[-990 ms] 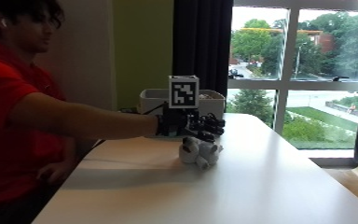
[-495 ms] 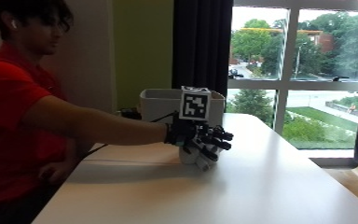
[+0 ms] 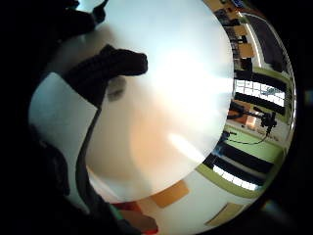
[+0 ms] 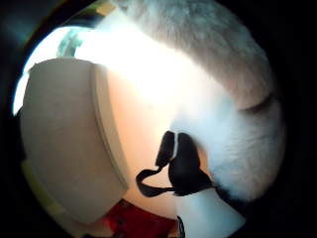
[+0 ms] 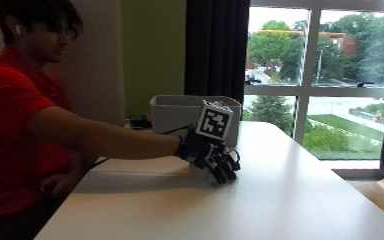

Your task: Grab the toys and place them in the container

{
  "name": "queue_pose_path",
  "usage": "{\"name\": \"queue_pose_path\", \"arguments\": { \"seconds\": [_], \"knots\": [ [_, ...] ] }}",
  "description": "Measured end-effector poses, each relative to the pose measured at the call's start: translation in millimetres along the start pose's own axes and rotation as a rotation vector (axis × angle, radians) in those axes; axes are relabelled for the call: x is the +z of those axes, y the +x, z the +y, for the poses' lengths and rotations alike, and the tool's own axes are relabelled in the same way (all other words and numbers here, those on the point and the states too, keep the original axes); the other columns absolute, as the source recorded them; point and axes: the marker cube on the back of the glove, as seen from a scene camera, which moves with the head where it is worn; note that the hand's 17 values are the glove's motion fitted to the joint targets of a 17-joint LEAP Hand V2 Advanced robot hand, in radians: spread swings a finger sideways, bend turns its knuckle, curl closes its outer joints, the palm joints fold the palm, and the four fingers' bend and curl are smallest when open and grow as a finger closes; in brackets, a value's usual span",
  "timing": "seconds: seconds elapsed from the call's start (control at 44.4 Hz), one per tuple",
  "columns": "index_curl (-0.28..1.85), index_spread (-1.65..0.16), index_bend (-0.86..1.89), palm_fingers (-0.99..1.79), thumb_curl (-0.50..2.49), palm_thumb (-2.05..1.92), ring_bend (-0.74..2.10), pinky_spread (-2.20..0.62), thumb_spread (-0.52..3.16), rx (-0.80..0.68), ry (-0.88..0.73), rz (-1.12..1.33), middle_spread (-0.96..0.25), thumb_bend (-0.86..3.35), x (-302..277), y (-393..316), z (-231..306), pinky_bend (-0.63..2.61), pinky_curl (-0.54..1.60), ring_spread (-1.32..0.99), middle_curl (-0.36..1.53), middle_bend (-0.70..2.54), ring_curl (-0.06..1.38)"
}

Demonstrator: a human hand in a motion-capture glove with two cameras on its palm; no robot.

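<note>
In the outside view my gloved right hand (image 5: 210, 156) lies low on the white table (image 5: 278, 200), fingers curled down over a white plush toy (image 5: 199, 173), of which only a small pale part shows under the palm. The thumb side palm view is filled by the toy's white fur (image 4: 233, 119) with a black nose-like patch, close against the palm. A grey-white container (image 5: 177, 112) stands just behind the hand, toward the wall; its pale wall (image 4: 64, 144) shows beside the toy. One black gloved finger (image 3: 110, 68) bends over the table top (image 3: 186, 73).
The person in a red shirt sits at the table's left side, the arm stretched across it. A dark curtain and a large window stand behind the table's far end. The table's right edge runs along the window side.
The hand has come down from above the toy onto it. The toy, plain to see under the hand a second ago, is now mostly covered by the fingers.
</note>
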Motion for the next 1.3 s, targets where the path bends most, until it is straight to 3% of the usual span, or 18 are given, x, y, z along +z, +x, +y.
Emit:
{"name": "queue_pose_path", "arguments": {
  "seconds": [0.135, 0.27, 0.585, 0.877, 1.125, 1.305],
  "knots": [
    [0.32, -0.48, 0.41, 0.27, 0.35, 0.22, 0.70, -0.04, 1.22, 0.005, 0.009, 0.008, -0.14, 0.08, 2, 1, 1, 1.07, 0.33, -0.09, 0.26, 0.19, 0.29],
    [0.35, -0.45, 0.40, 0.64, 0.43, 0.41, 0.78, -0.29, 1.25, 0.021, 0.065, -0.006, -0.22, 0.17, -1, -4, 0, 1.17, 0.34, -0.24, 0.27, 0.21, 0.31],
    [0.51, -0.42, 0.61, 1.13, 0.61, 0.60, 0.84, -0.41, 0.91, 0.054, 0.351, 0.043, -0.38, 0.18, 3, -6, 2, 1.00, 0.34, -0.45, 0.39, 0.44, 0.37],
    [0.68, -0.40, 0.75, 1.23, 0.76, 0.66, 1.02, -0.41, 0.62, 0.040, 0.416, 0.048, -0.41, 0.18, 1, -6, -2, 0.98, 0.39, -0.47, 0.54, 0.73, 0.47],
    [0.82, -0.38, 0.87, 1.21, 0.86, 0.64, 1.15, -0.41, 0.39, -0.014, 0.366, 0.070, -0.37, 0.18, -9, -4, 4, 1.03, 0.43, -0.43, 0.63, 0.90, 0.54],
    [0.90, -0.37, 0.88, 1.17, 0.92, 0.63, 1.19, -0.40, 0.26, -0.008, 0.442, 0.028, -0.34, 0.17, -39, 4, 22, 1.05, 0.45, -0.41, 0.66, 0.96, 0.56]
  ]
}}
